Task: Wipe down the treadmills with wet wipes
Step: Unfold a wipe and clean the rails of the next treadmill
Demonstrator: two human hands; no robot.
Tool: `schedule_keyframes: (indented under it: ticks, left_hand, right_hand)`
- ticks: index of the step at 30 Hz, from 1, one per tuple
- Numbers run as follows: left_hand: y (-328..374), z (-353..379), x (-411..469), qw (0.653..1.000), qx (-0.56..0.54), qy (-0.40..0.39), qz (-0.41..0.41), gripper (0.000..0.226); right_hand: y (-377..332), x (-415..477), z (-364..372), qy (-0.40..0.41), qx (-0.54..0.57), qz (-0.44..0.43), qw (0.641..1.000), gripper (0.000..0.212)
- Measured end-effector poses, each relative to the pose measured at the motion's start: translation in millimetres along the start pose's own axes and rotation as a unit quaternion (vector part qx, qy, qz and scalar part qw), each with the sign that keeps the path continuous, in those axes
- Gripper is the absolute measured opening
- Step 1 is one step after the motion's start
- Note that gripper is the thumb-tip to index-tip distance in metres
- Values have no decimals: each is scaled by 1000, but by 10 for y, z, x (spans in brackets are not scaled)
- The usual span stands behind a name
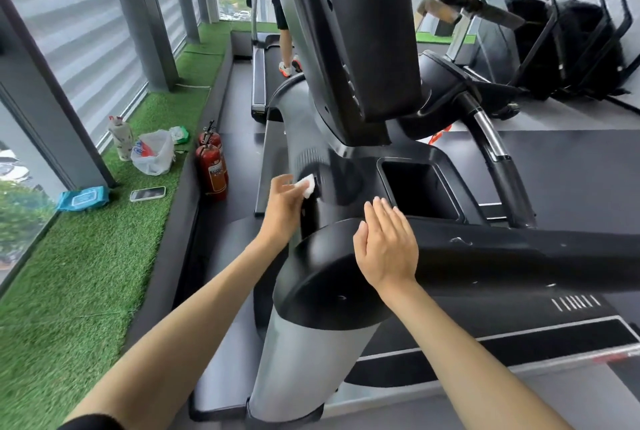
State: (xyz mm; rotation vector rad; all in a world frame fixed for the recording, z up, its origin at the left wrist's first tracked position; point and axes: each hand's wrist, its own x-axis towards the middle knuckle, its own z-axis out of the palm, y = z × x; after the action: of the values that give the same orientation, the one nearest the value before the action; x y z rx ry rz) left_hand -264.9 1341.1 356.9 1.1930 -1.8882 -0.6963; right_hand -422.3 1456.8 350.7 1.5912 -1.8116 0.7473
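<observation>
crumpled white wipe pinched in left hand fingers against glossy black treadmill, right hand fingers flat

White wipe, black and grey treadmill, green turf, red extinguishers, blue pack.

2 red fire extinguishers stand on the dark floor, just beside a strip of green artificial turf. on the turf lie a phone (dark face up), a white plastic bag and a patterned bottle, upright near the window blinds.
</observation>
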Motion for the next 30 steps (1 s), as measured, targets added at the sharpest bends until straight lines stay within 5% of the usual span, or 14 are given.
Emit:
schedule_keyframes:
  ticks: [6,12,19,25,30]
  left_hand:
    - [-109,-58,-302,969,47,-107,217,33]
    - [-99,-109,-152,999,-46,-5,-7,28]
    - [356,-6,-445,984,-50,-102,139,35]
    - [-43,-147,-604,990,-94,-101,-12,19]
    - [-354,-220,-877,963,-192,-112,-151,24]
  right_hand:
    - [0,-9,-7,-7,5,2,1000,46]
    - [0,-6,-7,-4,6,2,1000,45]
    - [2,-11,-11,-14,12,7,1000,46]
    - [-5,-8,-19,-21,21,14,999,45]
    - [-5,-11,-23,-22,27,15,999,46]
